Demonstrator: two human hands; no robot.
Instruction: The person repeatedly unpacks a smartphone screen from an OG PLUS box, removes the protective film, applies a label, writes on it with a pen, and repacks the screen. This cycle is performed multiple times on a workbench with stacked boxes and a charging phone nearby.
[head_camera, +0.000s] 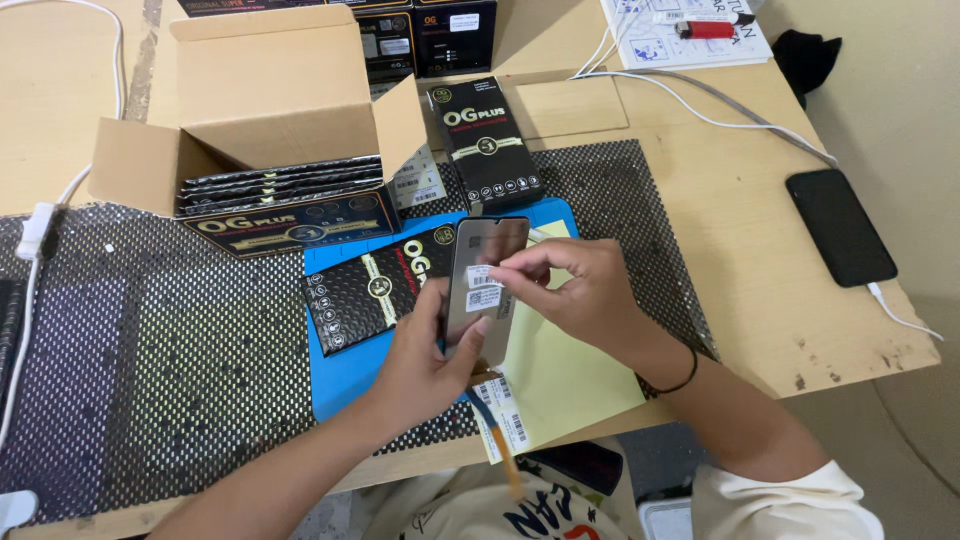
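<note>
My left hand (420, 360) holds a grey phone screen panel (480, 265) upright from below, over a blue mat (345, 375). My right hand (575, 290) pinches a small white barcode sticker (483, 288) against the panel's back. A yellow sheet (560, 380) lies under my right hand, with a strip of barcode labels (508, 420) at its near edge. A flat black packet (375, 290) with gold print lies on the mat just left of the panel.
An open cardboard box (270, 110) holding several black packets stands at the back left. Another black packet (487, 145) lies behind the mat. A dark phone (838, 225) on a white cable (700, 115) rests at the right. Black mesh matting (150, 370) covers the table.
</note>
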